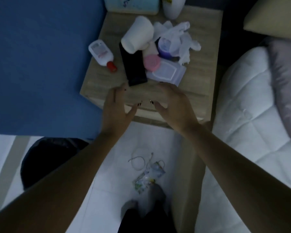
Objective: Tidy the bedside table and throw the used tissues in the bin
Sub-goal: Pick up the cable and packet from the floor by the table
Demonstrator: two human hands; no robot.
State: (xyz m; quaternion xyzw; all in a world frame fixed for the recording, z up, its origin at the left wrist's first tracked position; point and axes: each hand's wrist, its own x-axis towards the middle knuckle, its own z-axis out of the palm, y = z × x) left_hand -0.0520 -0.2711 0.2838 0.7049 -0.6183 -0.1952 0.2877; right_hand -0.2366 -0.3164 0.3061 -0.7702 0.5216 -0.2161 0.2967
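Fingers spread and loose, holding nothing, the left hand and right hand hang over the bedside table's near edge. Just beyond lie a black case and a wipes pack. The used tissues are heaped shapelessly toward the far right corner, beside a toppled white cup.

Reaching forward with both bare arms, left hand and right hand side by side, fingers relaxed, thumbs nearly meeting, gripping nothing.
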